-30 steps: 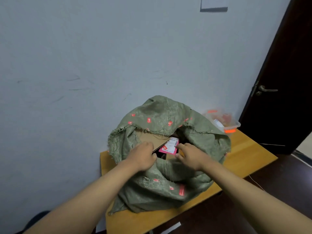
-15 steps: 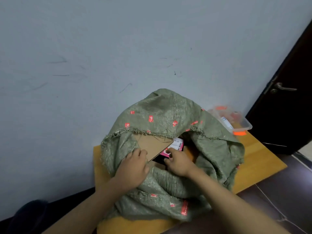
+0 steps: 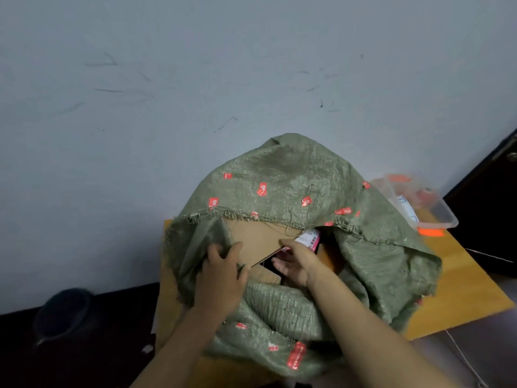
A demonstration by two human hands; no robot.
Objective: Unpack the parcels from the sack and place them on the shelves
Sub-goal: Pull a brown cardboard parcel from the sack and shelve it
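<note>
A pale grey-blue plastered wall, scuffed with thin dark marks, fills the far side. A light wooden table stands against it, a dark brown door at right. Dim dark floor lies near left.

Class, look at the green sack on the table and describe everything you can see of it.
The sack is coarse woven green material with small red printed marks and a frayed mouth edge. It sits slumped on the wooden table, mouth open toward the camera, showing a cardboard parcel inside. The left hand grips its rim; the right hand reaches inside.
</note>
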